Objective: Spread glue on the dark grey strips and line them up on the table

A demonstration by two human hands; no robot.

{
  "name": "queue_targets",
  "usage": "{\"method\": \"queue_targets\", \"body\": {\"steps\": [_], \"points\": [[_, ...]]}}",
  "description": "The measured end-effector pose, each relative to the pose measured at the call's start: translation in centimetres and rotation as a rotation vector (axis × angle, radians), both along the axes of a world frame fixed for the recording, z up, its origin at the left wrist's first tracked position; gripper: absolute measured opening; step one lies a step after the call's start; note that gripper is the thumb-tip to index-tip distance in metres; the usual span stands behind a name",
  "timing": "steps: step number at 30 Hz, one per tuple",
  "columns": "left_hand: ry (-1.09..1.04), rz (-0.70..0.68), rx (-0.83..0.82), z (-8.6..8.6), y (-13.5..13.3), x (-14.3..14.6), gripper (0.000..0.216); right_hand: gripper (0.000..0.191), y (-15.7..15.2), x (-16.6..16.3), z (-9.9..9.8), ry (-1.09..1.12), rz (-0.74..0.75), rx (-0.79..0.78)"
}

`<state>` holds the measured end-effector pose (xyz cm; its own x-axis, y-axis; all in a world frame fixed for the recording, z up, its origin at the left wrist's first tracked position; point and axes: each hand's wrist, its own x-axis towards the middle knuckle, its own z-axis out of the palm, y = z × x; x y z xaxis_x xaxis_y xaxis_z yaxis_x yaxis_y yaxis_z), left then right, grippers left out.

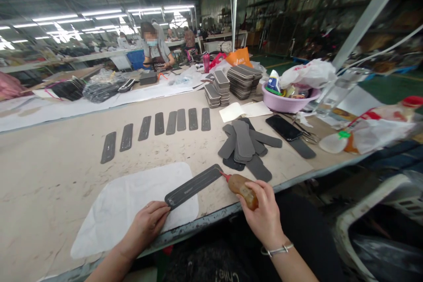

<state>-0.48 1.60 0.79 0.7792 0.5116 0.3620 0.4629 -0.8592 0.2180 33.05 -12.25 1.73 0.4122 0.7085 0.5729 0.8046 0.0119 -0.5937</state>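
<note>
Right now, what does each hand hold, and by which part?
Left hand pins the strip by its near end; right hand grips the glue bottle around its body.

Both forearms bare to the frame edge; no sleeves, no gloves visible. Left hand (147,224), at about 7 o'clock in the view: thin ring on one finger, pale metal band. Right hand (262,216), at about 5 o'clock: slim silver-coloured bangle (276,250) round the wrist, open-ended type. Dark garment (214,264) over the lap at 6 o'clock, with pale lettering, partly cut off, not legible.
</note>
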Motion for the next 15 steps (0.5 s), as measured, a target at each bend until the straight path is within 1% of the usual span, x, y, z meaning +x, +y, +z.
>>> {"method": "queue_targets", "body": {"steps": [5,8,10,13,15], "points": [[0.033,-0.019,0.013,0.1,0.0,0.2,0.018,0.032,-0.3,-1.8,0.4,0.087,0.124,-0.021],[0.056,-0.009,0.016,0.2,-0.1,0.3,0.018,0.031,0.0,-3.4,0.4,0.155,0.221,-0.014],[0.068,-0.007,0.015,0.4,-0.2,0.4,0.018,0.031,0.3,-4.1,0.4,0.17,0.251,-0.025],[0.1,-0.003,-0.026,0.6,-0.3,0.6,0.018,0.028,0.8,-3.6,0.3,0.124,0.192,-0.07],[0.097,0.015,-0.063,0.4,-0.3,0.8,0.018,0.027,0.9,-2.4,0.2,0.089,0.115,-0.046]]}}
